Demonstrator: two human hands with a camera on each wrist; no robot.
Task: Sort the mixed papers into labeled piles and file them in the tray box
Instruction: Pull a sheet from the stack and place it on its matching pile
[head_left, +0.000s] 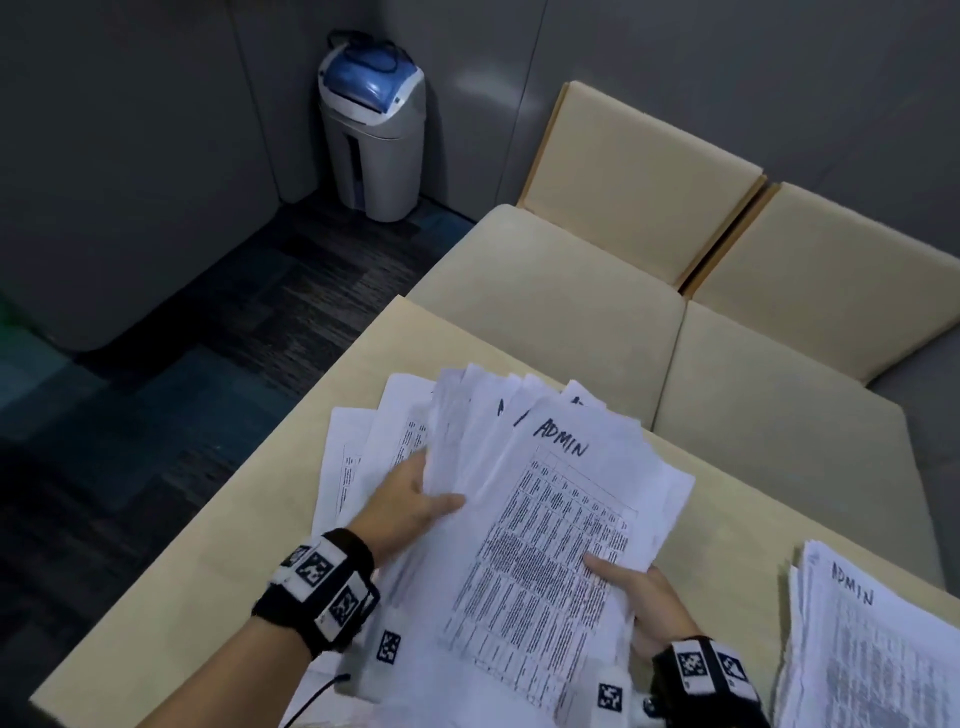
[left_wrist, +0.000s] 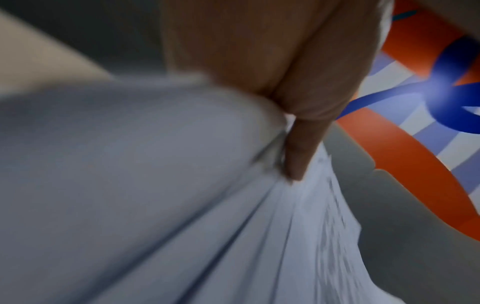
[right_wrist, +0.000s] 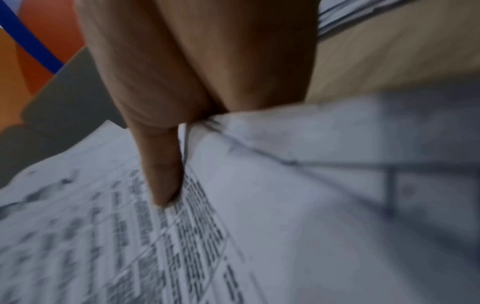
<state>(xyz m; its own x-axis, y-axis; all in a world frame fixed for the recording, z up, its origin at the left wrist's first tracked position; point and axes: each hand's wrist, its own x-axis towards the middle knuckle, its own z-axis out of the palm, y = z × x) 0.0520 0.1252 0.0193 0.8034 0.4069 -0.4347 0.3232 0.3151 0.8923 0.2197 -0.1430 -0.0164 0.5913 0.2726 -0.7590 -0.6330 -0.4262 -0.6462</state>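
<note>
I hold a fanned stack of white papers (head_left: 545, 551) above the beige table (head_left: 234, 561) with both hands. Its top sheet carries a printed table and the handwritten word ADMIN. My left hand (head_left: 415, 501) grips the stack's left edge, thumb on top and fingers hidden underneath. My right hand (head_left: 631, 587) pinches the lower right edge, thumb on the print. The blurred left wrist view shows my left hand (left_wrist: 293, 144) clamped on the sheet edges (left_wrist: 311, 216). In the right wrist view my right hand (right_wrist: 166, 164) presses the printed sheet (right_wrist: 259, 226).
A second pile marked ADMIN (head_left: 862, 654) lies on the table at the lower right. More loose sheets (head_left: 348, 467) lie under the held stack at the left. Beige sofa cushions (head_left: 571, 312) stand behind the table. A grey and blue bin (head_left: 371, 130) sits in the far corner.
</note>
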